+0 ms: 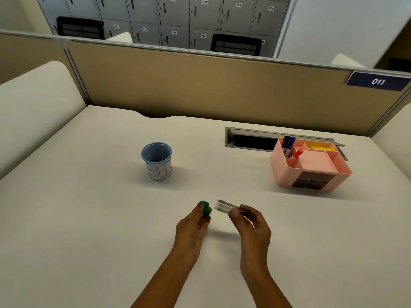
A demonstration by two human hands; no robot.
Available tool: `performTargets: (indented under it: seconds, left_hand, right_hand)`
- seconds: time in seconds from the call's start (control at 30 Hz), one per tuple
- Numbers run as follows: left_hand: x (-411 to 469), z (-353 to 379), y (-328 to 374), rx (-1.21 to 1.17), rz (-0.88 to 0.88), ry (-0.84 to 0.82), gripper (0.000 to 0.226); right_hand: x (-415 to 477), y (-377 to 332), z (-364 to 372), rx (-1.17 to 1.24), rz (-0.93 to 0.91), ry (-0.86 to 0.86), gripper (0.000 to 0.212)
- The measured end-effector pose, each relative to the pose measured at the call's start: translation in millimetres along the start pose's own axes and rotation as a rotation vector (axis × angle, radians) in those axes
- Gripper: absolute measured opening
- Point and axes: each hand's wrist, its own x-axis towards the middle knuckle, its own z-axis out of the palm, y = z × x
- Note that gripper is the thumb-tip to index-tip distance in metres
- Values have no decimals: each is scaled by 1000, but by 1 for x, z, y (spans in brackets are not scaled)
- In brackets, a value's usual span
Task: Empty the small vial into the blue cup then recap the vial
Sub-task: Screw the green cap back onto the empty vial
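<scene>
- Your right hand point(250, 221) pinches one clear vial point(224, 206), uncapped, tilted, near the tabletop's point(89, 196) front edge.
- Your left hand point(193, 225) pinches its one green cap point(206, 208), just apart.
- One blue cup point(157, 160), label unreadable, stands farther back.
- One pink organizer point(311, 165) near the right edge holds three markers point(289, 146).
- Sign point(378, 81) reads "011".

The dark blue sign point(378, 81) on the partition ahead of me reads "011". The lockers point(204, 16) behind carry small number tags: 021, 022, 023, 024, and below 028, 029, 030. My blue cup's point(157, 160) white label shows handwritten "BL".
</scene>
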Motion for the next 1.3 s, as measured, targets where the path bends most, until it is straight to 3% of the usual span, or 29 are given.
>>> performTargets:
  seconds: [0.2, 0.37, 0.87, 1.17, 1.3]
  left_hand:
    - [-5, 6, -1, -137, -63, -8, 14]
    - [-10, 11, 1, -186, -76, -16, 15]
    - [-16, 14, 11, 95, -30, -21, 25]
    - [-7, 15, 28, 170, -15, -96, 22]
    - [-7, 18, 31, 193, -47, -158, 22]
  right_hand:
    - [-4, -4, 3, -223, -240, -37, 29]
    - [-10, -1, 0, -274, -372, -114, 30]
    - [-7, -2, -2, -440, -681, -225, 26]
    - [3, -20, -4, -465, -493, -599, 42]
    - [10, -22, -1, -608, -389, -694, 77]
